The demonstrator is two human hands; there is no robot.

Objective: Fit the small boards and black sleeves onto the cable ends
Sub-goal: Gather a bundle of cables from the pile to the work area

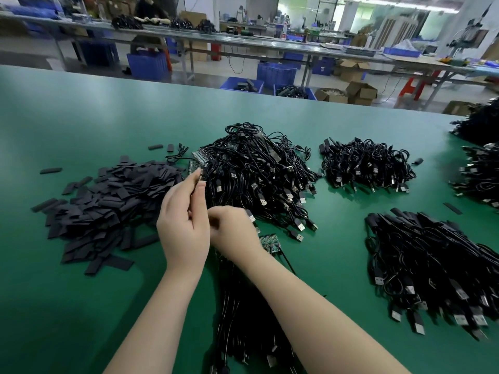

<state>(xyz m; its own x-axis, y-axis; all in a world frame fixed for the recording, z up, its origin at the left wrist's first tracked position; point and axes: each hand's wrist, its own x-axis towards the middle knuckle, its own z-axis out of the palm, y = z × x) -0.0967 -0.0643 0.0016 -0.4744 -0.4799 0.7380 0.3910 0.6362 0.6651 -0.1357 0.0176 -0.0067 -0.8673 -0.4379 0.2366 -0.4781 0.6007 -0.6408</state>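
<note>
Mid-desk, left hand (pixel 183 225) pinches a cable end (pixel 200 176), right hand (pixel 232 230) curled on something hidden; probably fitting, next a sleeve (pixel 113 203).

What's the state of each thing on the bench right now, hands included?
left hand: raised, fingers pinching a small part, too small to identify
right hand: curled, grips something hidden
black sleeves: loose heap, a few strays beside it
big cable pile: tangled, USB plugs exposed
small boards: lying on the mat by the right hand
sleeved cables: laid in a bundle, right
</note>
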